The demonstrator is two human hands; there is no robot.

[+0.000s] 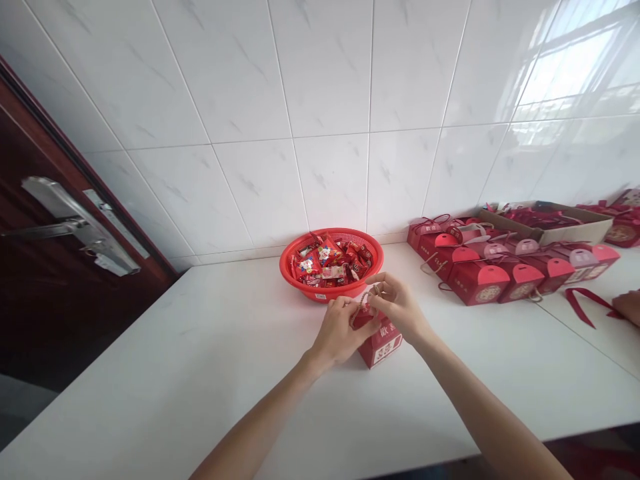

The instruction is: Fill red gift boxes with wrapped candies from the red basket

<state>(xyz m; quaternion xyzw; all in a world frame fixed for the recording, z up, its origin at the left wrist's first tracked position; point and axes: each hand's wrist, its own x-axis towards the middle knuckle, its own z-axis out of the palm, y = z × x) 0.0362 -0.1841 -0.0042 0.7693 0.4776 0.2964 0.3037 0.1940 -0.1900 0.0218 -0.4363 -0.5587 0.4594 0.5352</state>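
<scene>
A small red gift box (373, 350) with pale lettering stands on the white table in front of me. My left hand (343, 330) is closed around the upper left of this box, its thumb across the front. At the box's top, my right hand (393, 303) pinches a tan twisted cord (364, 300), which loops up from the lid. The fingers hide part of the lid and the cord. Just behind the box sits a red plastic basket (289, 275) of wrapped sweets (327, 257).
Several red gift boxes (480, 280) stand in rows at the right, near an open carton (575, 230). Another person's hand (627, 307) is at the right edge by a red ribbon (580, 307). A tiled wall (330, 173) backs the table; a dark door (60, 287) is left.
</scene>
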